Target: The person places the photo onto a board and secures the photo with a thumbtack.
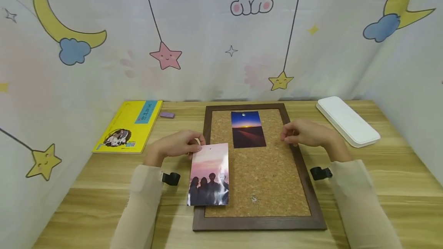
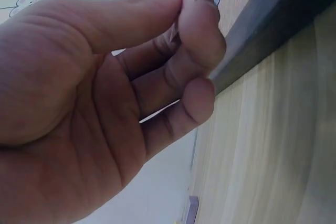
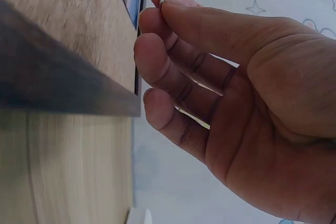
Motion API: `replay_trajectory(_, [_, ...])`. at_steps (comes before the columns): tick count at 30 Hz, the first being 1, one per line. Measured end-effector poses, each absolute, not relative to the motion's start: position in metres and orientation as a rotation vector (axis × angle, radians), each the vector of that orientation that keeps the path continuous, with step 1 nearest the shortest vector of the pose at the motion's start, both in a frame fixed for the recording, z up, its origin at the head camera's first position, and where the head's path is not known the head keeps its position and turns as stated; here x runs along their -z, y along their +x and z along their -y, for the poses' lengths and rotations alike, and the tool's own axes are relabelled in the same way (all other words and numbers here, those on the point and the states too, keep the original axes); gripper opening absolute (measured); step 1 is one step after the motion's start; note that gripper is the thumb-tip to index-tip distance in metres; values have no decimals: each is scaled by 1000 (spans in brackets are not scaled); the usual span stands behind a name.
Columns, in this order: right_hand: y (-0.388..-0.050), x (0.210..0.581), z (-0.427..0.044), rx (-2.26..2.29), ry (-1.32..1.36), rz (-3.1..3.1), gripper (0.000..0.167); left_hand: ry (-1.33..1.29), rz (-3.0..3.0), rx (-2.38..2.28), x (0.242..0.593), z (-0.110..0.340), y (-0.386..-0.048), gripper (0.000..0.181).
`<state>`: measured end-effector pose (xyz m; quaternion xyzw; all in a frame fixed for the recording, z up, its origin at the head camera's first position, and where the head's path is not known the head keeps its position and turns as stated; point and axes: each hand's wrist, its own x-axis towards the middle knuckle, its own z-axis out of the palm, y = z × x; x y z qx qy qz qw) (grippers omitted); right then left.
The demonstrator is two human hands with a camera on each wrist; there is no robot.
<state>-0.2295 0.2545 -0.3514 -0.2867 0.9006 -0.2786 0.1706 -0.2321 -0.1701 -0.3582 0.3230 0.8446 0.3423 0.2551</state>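
My left hand (image 1: 181, 143) pinches the upper left edge of a glossy photo (image 1: 209, 191) between thumb and fingers. Four dark figures stand before a pink sky in it, and a small dark mark shows near its top. The photo overlaps the left side of a brown-framed cork board (image 1: 270, 180). By the board's right frame is my right hand (image 1: 306, 131), its fingers loosely bent and nothing visibly held. Thumb and fingertips come close together in the right wrist view. A sunset photo (image 1: 247, 130) is fixed to the board with a clear pushpin (image 1: 243, 114).
Small clear items (image 1: 254, 199), perhaps pushpins, lie on the lower cork. A yellow book (image 1: 129, 126) and a purple eraser-like block (image 1: 167, 115) are on the table (image 1: 104, 203) at left. A white case (image 1: 347, 121) sits at the back right, before a patterned curtain (image 1: 207, 30).
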Motion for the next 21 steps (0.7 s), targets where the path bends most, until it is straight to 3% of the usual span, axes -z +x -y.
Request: replay_trajectory(21, [-241, 339, -230, 918, -842, -2511, 9, 1011, -2227, -874, 353, 121, -254, 6])
